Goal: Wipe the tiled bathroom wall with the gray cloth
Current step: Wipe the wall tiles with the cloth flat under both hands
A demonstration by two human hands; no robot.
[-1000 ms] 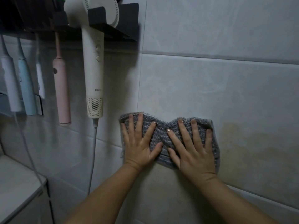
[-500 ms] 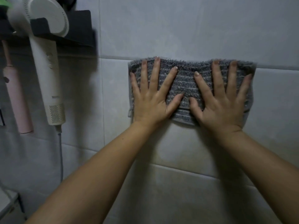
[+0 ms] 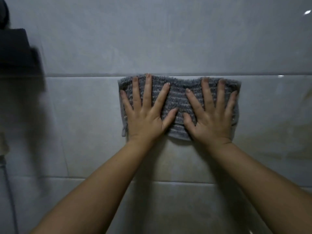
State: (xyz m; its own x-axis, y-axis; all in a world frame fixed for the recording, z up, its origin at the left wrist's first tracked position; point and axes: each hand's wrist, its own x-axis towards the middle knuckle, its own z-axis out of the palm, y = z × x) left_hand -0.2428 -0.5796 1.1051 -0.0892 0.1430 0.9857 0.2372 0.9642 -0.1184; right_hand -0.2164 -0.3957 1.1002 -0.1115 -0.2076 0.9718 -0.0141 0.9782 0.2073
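The gray cloth [image 3: 179,100] lies flat on the tiled wall [image 3: 168,39], long axis horizontal, just below a grout line, pinned beneath the left hand [image 3: 145,115] and right hand [image 3: 211,119], fingers spread wide.

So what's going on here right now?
A person is wiping the tiled wall with a gray cloth. The left hand and the right hand both press it flat against the tile side by side, fingers straight and spread. The cloth's top edge sits just under a horizontal grout line. A yellowish discoloured patch shows on the tile to the lower right of the cloth.
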